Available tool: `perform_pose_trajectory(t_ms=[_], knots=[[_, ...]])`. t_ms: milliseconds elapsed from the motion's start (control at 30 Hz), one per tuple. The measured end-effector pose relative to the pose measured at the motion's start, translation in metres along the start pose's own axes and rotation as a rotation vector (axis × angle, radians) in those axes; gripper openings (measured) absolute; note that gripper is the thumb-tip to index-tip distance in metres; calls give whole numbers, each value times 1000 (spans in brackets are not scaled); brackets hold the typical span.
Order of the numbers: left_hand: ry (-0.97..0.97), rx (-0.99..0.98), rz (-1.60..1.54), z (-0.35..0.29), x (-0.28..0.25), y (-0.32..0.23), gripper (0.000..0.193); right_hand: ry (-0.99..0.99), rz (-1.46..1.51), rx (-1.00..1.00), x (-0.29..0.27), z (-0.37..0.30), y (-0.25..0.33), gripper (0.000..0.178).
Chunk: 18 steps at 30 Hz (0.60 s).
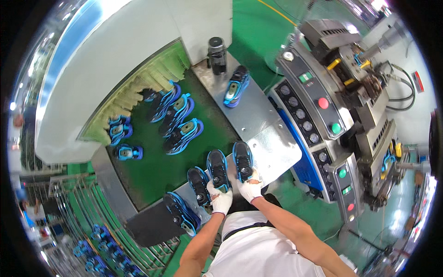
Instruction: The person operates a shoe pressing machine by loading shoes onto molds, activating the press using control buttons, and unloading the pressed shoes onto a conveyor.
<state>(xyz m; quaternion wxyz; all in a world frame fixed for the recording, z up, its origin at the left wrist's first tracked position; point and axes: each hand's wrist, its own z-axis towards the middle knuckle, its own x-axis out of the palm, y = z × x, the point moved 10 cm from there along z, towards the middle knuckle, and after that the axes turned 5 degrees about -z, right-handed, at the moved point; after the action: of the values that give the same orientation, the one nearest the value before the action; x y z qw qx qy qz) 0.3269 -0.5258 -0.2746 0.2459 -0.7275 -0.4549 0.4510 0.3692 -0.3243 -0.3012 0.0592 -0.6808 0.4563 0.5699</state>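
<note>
Both my hands wear white gloves. My left hand (221, 200) is closed at the heel end of a black sports shoe (217, 165) with blue trim, its toe pointing away from me. My right hand (250, 188) grips the heel end of a similar shoe (242, 158) just to the right. The gloves partly hide both heels. Close on the left of my left hand lies another black shoe (199, 181), and a further shoe (176, 208) rests at the near left on the metal ledge.
Several black-and-blue shoes (177, 111) lie on a green conveyor belt (138, 180) leading under a fringed curtain (138, 87). A dark bottle (217, 56) and one shoe (236, 87) stand on the far ledge. At right is a machine with buttons (323, 103); at lower left, a shoe rack (83, 198).
</note>
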Motion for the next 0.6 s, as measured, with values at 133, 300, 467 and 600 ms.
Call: perform_pose_trajectory(t_ms=[133, 300, 467, 600], knots=[[81, -119, 331, 57, -53, -25, 105, 256, 42, 120, 14, 8, 26, 82], [267, 99, 418, 93, -34, -101, 112, 148, 430, 410, -70, -5, 3, 77], [834, 417, 617, -6, 103, -187, 108, -217, 856, 712, -129, -109, -87, 66], [1201, 593, 917, -94, 183, -207, 91, -736, 1256, 789, -140, -189, -126, 50]])
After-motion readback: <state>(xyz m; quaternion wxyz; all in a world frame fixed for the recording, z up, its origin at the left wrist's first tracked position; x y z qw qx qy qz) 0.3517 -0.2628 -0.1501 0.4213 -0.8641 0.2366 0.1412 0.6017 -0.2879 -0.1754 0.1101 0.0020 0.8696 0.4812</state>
